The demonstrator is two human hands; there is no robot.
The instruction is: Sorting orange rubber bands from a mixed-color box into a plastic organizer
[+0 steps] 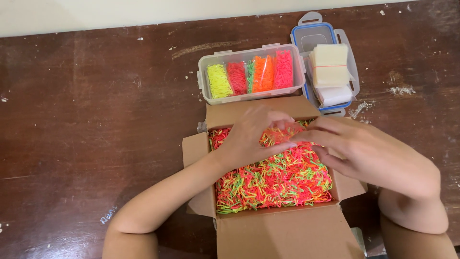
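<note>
An open cardboard box (278, 230) sits at the near edge of the dark brown wooden table (96, 124), its flaps folded outward, filled to the brim with a tangle of small rubber bands (278, 180) in red, orange, yellow and green. Both hands are over the far end of the box. The left hand (251, 139) rests on the heap with fingers curved and thumb meeting fingertips, and the right hand (364, 151) reaches in from the right with fingers stretched toward it; the fingertips of both meet around a small clear bag (282, 128) (thin and hard to make out), pinching it between them just above the bands.

Just beyond the box, toward the far edge, stands a clear plastic container (251, 72) without its lid, holding sorted packets of bands in rows: yellow, red, green, orange, pink. Touching its right end lies its blue-rimmed lid (314, 33), and on the lid rests a stack of small clear bags (329, 64) bound by a thin red band.

The tabletop is scratched and flecked with pale specks; a cream wall (143, 14) runs behind its far edge.
</note>
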